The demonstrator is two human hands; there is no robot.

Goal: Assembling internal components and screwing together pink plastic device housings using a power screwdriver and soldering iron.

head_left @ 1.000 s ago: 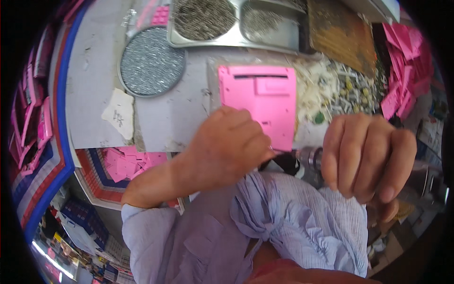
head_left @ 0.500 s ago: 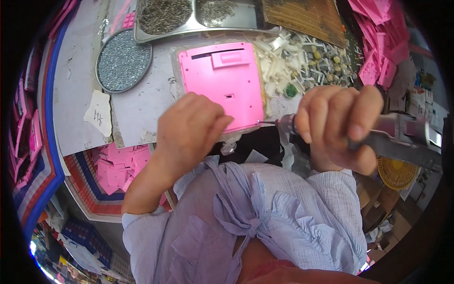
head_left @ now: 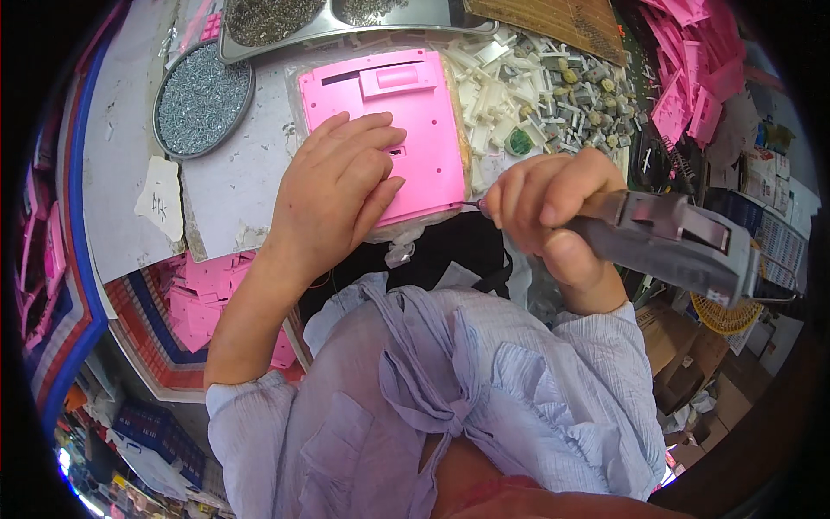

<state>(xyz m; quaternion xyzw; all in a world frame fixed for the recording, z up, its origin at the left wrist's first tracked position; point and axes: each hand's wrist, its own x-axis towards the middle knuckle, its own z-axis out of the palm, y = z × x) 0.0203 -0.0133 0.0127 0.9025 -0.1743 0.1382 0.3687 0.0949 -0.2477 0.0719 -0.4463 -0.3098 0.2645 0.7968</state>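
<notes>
A flat pink plastic casing (head_left: 424, 164) lies on the bench in front of me, on what looks like a clear wrapped pad. My left hand (head_left: 337, 186) rests on its left part with fingers stretched out, covering that side and some of its middle. In my right hand (head_left: 553, 208) is a grey electric screwdriver (head_left: 666, 246), gripped with the fingers wrapped round its body. Its thin bit meets the casing near the front right corner; a screw there is too small to make out.
A round dish of small silvery screws (head_left: 205, 99) stands at the left, behind a torn white paper piece (head_left: 161, 197). A metal tray (head_left: 346, 30) with more small parts is at the back. White plastic parts (head_left: 497, 95) pile up right of the casing; pink pieces (head_left: 194, 303) lie below left.
My left hand has gone from a loosely curled pose over the front left edge to lying flat on the casing. The screwdriver stays at the same corner, its body tilted differently. The whole view has shifted slightly.
</notes>
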